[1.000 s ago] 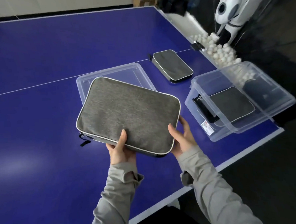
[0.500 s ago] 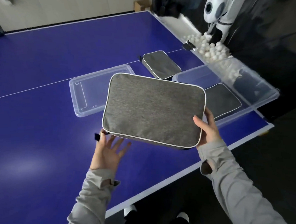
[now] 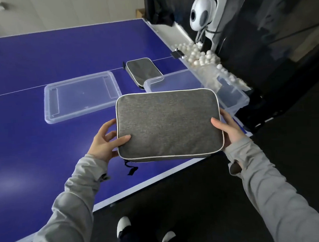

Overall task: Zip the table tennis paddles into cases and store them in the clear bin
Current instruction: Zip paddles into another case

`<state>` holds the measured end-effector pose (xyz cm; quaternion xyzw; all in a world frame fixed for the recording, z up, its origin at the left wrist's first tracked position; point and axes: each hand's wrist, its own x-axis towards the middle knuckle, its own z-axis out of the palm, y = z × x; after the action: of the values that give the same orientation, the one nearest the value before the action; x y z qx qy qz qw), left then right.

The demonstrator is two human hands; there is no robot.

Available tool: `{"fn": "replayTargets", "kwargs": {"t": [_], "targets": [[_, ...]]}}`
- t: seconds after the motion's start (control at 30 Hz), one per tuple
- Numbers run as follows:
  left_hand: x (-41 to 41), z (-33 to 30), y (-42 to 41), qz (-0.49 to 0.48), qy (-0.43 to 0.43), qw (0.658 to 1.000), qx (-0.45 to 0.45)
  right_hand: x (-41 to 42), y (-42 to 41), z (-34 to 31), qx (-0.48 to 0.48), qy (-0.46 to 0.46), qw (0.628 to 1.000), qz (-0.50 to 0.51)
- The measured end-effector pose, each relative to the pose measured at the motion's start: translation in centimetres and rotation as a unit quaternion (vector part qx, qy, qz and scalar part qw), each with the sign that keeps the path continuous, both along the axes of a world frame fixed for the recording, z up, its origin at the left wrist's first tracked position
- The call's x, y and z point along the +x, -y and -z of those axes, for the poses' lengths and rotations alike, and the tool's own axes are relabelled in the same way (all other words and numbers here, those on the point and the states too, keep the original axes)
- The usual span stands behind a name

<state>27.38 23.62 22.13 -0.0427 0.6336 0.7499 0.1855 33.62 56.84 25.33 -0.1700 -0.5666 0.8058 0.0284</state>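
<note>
I hold a grey fabric paddle case [image 3: 168, 124] with white piping flat in the air, above the table's near right edge. My left hand [image 3: 107, 141] grips its left side and my right hand [image 3: 228, 128] grips its right side. A black zipper pull hangs from its lower left corner. The clear bin [image 3: 236, 101] stands just beyond the case, mostly hidden behind it. A second grey case [image 3: 142, 70] lies on the table behind the bin.
The bin's clear lid [image 3: 80, 96] lies flat on the blue table [image 3: 39, 59] to the left. White balls [image 3: 201, 55] fill a tray along the table's right side, beside a white ball machine [image 3: 202, 15]. My shoes show on the dark floor below.
The case has moved right and toward me, over the bin's near side. My left hand, which had let go half a second ago, grips its left side again.
</note>
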Motion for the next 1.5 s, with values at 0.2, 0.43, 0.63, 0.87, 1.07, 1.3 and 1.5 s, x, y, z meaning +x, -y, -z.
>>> {"fn": "replayTargets", "kwargs": {"t": [0.2,0.43,0.63,0.87,1.07,1.3,1.5], "targets": [[-0.5,0.0,-4.7,-0.024,-0.001,1.000,0.008,-2.0,-5.0,-0.9,0.038,0.008,0.999,-0.031],[-5.3,-0.3,-10.0,-0.045,0.010,0.999,0.016,-8.3,-9.9,-1.0,0.087,0.012,0.996,0.020],[-11.3,-0.3,-16.1,-0.065,0.021,0.997,0.022,-15.6,-15.1,-1.2,0.148,0.029,0.988,0.027],[-14.9,1.2,-22.2,-0.066,0.087,0.994,0.002,-20.9,-19.6,0.1,0.319,0.107,0.942,-0.006],[-15.3,4.8,-24.9,-0.131,0.125,0.982,-0.055,-23.4,-19.9,3.9,0.373,0.165,0.902,-0.140],[-14.9,9.2,-25.8,-0.186,0.161,0.959,-0.143,-25.2,-20.0,9.2,0.387,0.201,0.868,-0.239],[-15.8,11.3,-26.7,-0.192,0.185,0.947,-0.178,-25.9,-20.4,11.9,0.377,0.204,0.865,-0.261]]}}
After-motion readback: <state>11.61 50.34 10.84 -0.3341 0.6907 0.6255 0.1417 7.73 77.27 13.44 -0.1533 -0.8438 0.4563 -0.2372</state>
